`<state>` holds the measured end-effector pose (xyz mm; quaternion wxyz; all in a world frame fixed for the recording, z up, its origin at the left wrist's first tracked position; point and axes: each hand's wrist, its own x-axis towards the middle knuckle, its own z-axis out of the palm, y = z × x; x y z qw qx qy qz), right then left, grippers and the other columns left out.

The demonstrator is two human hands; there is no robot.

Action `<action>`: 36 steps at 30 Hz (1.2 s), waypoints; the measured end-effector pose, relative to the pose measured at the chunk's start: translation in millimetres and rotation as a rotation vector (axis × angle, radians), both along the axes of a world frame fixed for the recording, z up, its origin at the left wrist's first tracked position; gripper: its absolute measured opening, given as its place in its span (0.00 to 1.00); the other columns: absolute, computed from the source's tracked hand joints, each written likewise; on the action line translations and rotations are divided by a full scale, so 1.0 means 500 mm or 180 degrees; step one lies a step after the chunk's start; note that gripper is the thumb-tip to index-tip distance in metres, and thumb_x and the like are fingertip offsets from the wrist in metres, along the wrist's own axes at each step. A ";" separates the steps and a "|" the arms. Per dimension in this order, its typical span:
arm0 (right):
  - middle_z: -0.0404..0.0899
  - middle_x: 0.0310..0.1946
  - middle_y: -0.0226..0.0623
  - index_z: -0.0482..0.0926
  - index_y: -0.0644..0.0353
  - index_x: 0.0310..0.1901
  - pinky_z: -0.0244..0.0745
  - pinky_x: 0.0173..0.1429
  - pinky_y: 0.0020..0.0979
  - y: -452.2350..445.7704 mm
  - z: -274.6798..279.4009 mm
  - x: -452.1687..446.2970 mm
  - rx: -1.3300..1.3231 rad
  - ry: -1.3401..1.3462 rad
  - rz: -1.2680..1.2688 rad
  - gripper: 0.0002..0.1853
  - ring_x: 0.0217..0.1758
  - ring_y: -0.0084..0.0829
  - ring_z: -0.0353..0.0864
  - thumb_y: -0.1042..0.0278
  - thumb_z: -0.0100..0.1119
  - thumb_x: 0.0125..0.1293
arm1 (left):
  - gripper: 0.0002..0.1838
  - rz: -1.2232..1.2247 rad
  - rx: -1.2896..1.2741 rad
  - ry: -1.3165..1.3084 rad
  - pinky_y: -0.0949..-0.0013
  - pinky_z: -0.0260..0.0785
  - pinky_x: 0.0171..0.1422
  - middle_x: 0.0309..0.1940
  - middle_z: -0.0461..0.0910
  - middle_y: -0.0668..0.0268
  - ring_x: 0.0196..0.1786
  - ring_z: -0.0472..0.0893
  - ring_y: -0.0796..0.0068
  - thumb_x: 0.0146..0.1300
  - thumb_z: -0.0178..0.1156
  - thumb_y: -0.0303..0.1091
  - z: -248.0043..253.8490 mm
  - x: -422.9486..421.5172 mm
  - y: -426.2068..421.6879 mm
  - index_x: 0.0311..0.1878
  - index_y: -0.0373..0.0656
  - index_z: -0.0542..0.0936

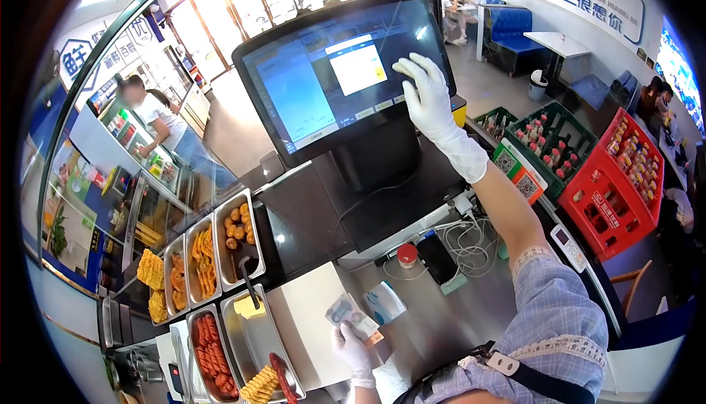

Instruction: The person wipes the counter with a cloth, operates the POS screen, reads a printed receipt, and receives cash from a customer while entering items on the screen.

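My right hand, in a thin white glove, is raised in front of the lower right of a touchscreen monitor. Its fingers are stretched out and hold nothing; whether a fingertip touches the glass I cannot tell. A pale pop-up window is lit on the screen. Low in the view, my gloved left hand is closed on banknotes, held over the edge of a pale board. Just right of the notes lies a blue-and-white packet.
Metal trays of food stand at left, including brown eggs with a ladle and red sausages. Cables and a black device lie right of centre. Bottle crates stand at right. A person is beyond the glass.
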<state>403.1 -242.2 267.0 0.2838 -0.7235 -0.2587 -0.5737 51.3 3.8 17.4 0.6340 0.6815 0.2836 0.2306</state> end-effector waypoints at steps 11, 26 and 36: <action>0.75 0.54 0.45 0.75 0.58 0.56 0.63 0.67 0.45 0.005 -0.060 -0.041 -0.0178 0.0206 0.0076 0.21 0.61 0.48 0.69 0.77 0.56 0.59 | 0.10 -0.0042 0.0145 -0.0160 0.74 0.70 0.49 0.39 0.81 0.64 0.41 0.78 0.77 0.73 0.49 0.29 -0.027 -0.001 0.008 0.47 0.34 0.79; 0.69 0.61 0.46 0.71 0.58 0.61 0.59 0.71 0.46 0.047 -0.017 -0.024 0.0004 0.0139 -0.0154 0.24 0.65 0.50 0.66 0.78 0.55 0.61 | 0.11 -0.0026 0.0164 -0.0177 0.74 0.70 0.50 0.40 0.81 0.63 0.42 0.78 0.76 0.74 0.49 0.29 -0.023 -0.001 0.008 0.49 0.33 0.77; 0.70 0.57 0.48 0.74 0.58 0.59 0.63 0.67 0.44 0.026 -0.036 -0.053 -0.0075 0.0052 0.0097 0.24 0.61 0.50 0.68 0.78 0.56 0.59 | 0.11 -0.0067 0.0022 -0.0162 0.74 0.70 0.51 0.42 0.81 0.63 0.44 0.79 0.77 0.74 0.49 0.29 -0.022 -0.002 0.009 0.50 0.33 0.77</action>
